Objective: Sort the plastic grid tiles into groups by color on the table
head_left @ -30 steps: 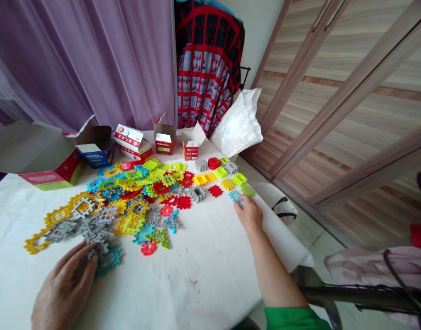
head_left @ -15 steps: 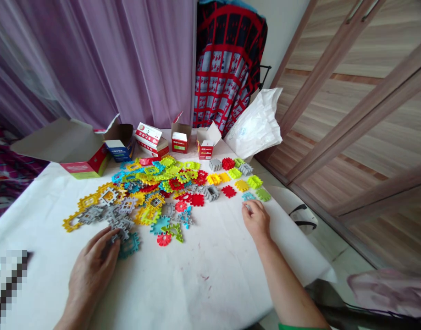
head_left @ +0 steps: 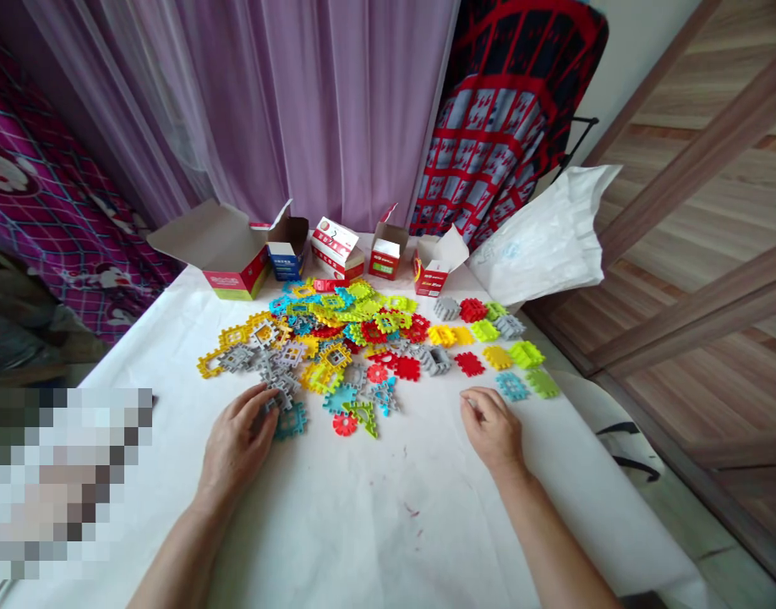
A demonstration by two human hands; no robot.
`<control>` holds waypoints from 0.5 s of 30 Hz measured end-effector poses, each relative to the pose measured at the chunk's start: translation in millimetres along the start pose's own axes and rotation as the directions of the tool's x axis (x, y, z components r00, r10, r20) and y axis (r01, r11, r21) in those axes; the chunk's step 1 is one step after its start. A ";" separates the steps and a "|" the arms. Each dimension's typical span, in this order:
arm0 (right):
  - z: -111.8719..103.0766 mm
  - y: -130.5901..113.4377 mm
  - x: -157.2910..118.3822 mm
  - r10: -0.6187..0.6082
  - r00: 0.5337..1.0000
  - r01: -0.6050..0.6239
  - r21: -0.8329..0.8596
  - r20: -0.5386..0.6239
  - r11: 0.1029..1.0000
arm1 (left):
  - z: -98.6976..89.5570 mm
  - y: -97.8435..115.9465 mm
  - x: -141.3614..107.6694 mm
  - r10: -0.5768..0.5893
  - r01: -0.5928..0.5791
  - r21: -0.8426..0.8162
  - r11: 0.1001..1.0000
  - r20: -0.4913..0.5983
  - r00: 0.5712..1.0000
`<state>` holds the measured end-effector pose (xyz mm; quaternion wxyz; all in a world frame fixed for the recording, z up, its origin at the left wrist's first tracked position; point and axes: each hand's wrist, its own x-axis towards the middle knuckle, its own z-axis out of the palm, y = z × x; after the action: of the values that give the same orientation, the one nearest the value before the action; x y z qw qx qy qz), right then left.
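Observation:
A heap of colourful interlocking plastic pieces [head_left: 337,321] lies across the middle of the white-covered table. My left hand [head_left: 239,431] rests at its near left edge, fingers curved and apart, touching grey pieces [head_left: 279,376] beside a teal square piece [head_left: 292,420]. My right hand [head_left: 493,423] lies on the cloth with its fingers curled in; anything inside them is hidden. Beyond it are loose flat pieces: a blue one [head_left: 511,386], a green one [head_left: 543,383], a red one [head_left: 469,364] and a yellow one [head_left: 498,358]. Small stacks, including a grey one [head_left: 447,309], stand behind these.
Open cardboard boxes line the far edge: a large red one [head_left: 236,281], a blue one [head_left: 286,264] and several smaller red-and-white ones [head_left: 337,249]. A white bag [head_left: 546,241] leans at the far right corner. A blurred-out patch covers the left edge.
The view has turned left, so the table sits farther right. My right hand has drawn back from the blue piece, which now lies uncovered. My left hand stays at the grey pieces.

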<state>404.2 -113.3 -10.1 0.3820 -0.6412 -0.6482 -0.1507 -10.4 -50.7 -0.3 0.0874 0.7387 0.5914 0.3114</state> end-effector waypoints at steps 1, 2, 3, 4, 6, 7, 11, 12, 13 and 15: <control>1.6 -5.0 0.9 -0.014 1.000 0.014 0.010 0.010 1.000 | -0.1 0.5 -0.2 0.001 -0.001 -0.001 1.000 0.004 1.000; 3.6 -11.0 2.2 -0.028 0.999 0.027 0.022 0.018 0.999 | -0.2 1.0 -0.4 0.002 -0.002 -0.003 1.000 0.007 1.000; 6.0 -17.9 3.9 -0.040 0.999 0.039 0.037 0.022 0.999 | -0.4 1.5 -0.5 0.003 -0.003 -0.005 1.000 0.008 1.000; 8.9 -25.8 6.0 -0.051 0.998 0.049 0.056 0.025 0.997 | -0.5 2.0 -0.6 0.003 -0.003 -0.006 1.000 0.006 1.000; 16.2 -44.4 12.0 -0.078 0.996 0.074 0.107 0.036 0.992 | -0.5 2.7 -0.5 -0.003 0.003 -0.004 1.000 0.000 1.000; 20.6 -54.6 15.9 -0.096 0.994 0.089 0.135 0.046 0.987 | -0.5 3.0 -0.4 -0.005 0.005 -0.005 1.000 -0.001 1.000; 41.3 -91.2 38.1 -0.154 0.984 0.132 0.215 0.092 0.968 | -0.3 3.4 0.1 -0.014 0.014 -0.025 1.000 -0.007 1.000; 46.9 -97.5 44.9 -0.153 0.982 0.126 0.224 0.109 0.966 | -0.2 3.5 0.2 -0.017 0.017 -0.030 0.999 -0.008 1.000; 52.4 -102.1 51.8 -0.145 0.981 0.113 0.231 0.128 0.966 | 0.0 3.5 0.2 -0.021 0.020 -0.034 0.999 -0.009 1.000; 63.2 -106.7 64.7 -0.103 0.982 0.062 0.242 0.160 0.968 | 0.5 3.3 -0.1 -0.021 0.021 -0.041 0.999 -0.003 1.000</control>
<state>291.6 -37.7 24.0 0.3917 -0.5740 -0.7183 -0.0327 -7.4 -51.6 0.9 0.1047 0.7300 0.5928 0.3237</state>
